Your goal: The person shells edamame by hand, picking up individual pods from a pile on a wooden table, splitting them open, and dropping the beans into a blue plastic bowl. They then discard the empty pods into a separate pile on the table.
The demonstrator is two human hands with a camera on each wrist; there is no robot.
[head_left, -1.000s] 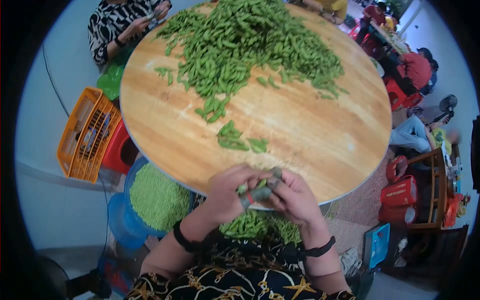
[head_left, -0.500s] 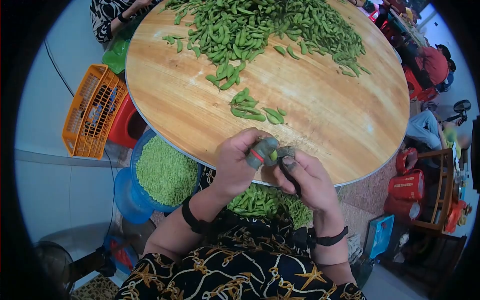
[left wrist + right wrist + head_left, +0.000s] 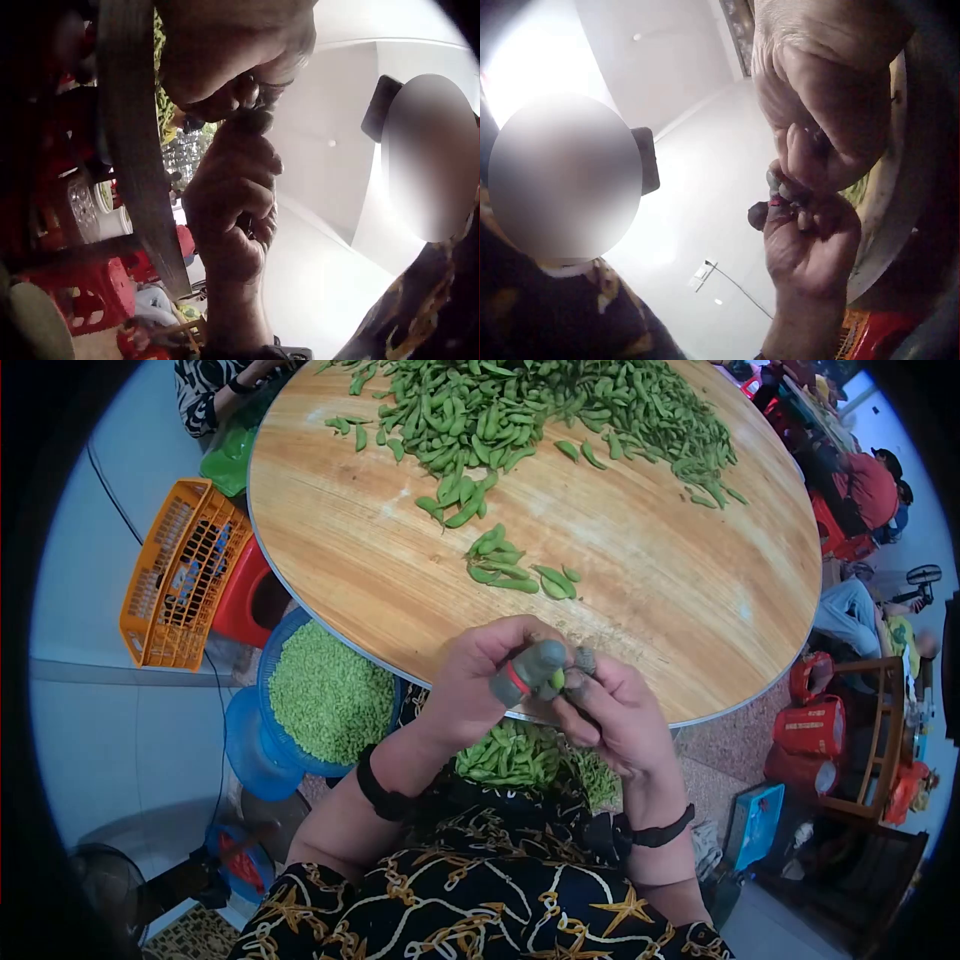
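My left hand [image 3: 485,680] and right hand [image 3: 615,715] meet over the near edge of the round wooden table [image 3: 650,610]. Together they pinch one green edamame pod [image 3: 556,680]. The left thumb wears a grey finger cover with a red band [image 3: 526,670]. In the left wrist view the right hand [image 3: 232,202] curls up against the left fingertips beside the table edge [image 3: 139,172]. The right wrist view shows the left hand [image 3: 810,244] reaching up to the right hand [image 3: 832,97]; the pod is mostly hidden there.
A big heap of pods [image 3: 520,410] covers the table's far half, with a small cluster [image 3: 510,570] nearer. A blue basin of shelled beans [image 3: 330,700] stands lower left; more pods [image 3: 510,755] lie below my hands. An orange crate [image 3: 175,575] and red buckets [image 3: 815,725] flank the table.
The view has tilted down, so the table sits higher in frame. Both hands stay joined at the table edge, and the fingers have shifted on the pod, which now shows green between them.
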